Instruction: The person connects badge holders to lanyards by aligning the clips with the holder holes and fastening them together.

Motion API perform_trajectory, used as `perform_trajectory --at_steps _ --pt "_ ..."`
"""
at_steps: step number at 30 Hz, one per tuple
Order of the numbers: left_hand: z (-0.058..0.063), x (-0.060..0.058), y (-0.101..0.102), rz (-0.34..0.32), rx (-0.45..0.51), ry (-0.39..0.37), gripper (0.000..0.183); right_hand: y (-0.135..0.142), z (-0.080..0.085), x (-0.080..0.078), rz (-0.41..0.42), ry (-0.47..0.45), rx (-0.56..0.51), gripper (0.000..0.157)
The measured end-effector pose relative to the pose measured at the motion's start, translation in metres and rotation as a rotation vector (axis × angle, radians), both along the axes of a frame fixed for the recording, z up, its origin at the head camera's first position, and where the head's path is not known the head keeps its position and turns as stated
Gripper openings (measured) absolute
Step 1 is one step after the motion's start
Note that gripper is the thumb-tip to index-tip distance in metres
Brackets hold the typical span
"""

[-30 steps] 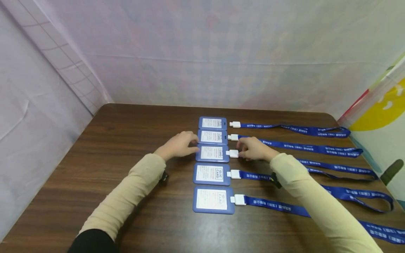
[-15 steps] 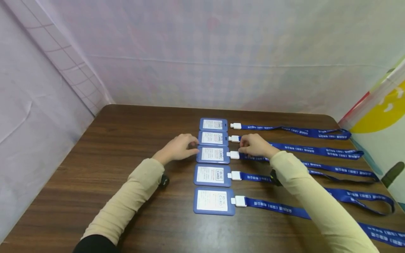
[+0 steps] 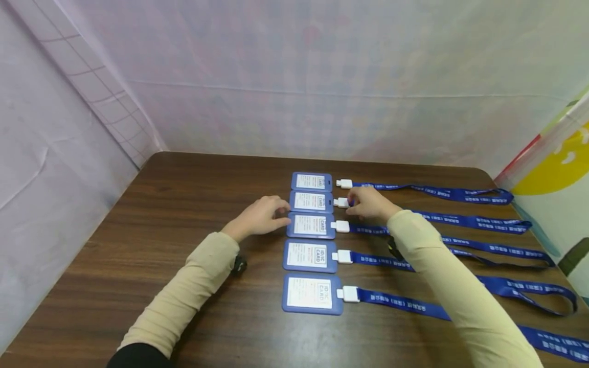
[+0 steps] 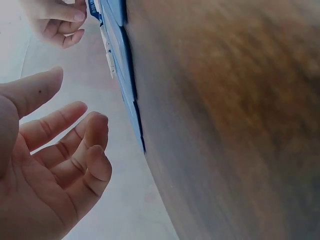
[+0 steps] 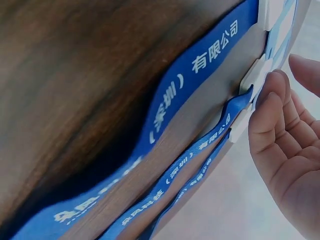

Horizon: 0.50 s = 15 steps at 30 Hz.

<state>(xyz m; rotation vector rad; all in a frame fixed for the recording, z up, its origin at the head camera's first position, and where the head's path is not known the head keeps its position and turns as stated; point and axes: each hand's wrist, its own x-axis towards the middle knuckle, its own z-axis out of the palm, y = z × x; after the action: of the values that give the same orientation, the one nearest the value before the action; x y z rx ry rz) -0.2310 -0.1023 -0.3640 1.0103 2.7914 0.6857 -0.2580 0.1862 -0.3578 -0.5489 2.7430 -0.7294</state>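
Observation:
Several blue ID card holders lie in a column on the table, each with a blue printed lanyard stretching right from a white clip. My left hand (image 3: 259, 217) is beside the left edges of the second card holder (image 3: 310, 202) and the third card holder (image 3: 311, 225), fingers loosely bent and holding nothing. At the second lanyard's white clip (image 3: 341, 203) is my right hand (image 3: 369, 204), covering the start of that strap. In the right wrist view its fingertips (image 5: 274, 87) are right at the clip, with the thumb apart from them.
Nearest the person is the front card holder (image 3: 312, 293), with its lanyard (image 3: 400, 301) passing under the right forearm. The farthest card holder (image 3: 311, 181) lies by the back of the brown table (image 3: 207, 179); its clip (image 3: 344, 184) sits a small gap away. Cloth hangs behind.
My right hand has moved away from the third lanyard's clip, farther back to the second one. The left hand stays nearly in place. The card holders keep their column.

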Motion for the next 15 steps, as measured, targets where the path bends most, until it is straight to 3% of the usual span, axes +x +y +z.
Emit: perform_trajectory --at_steps 15 --pt "0.0 0.001 -0.003 0.009 -0.004 0.004 0.033 -0.001 -0.004 -0.024 0.021 0.006 0.1 0.032"
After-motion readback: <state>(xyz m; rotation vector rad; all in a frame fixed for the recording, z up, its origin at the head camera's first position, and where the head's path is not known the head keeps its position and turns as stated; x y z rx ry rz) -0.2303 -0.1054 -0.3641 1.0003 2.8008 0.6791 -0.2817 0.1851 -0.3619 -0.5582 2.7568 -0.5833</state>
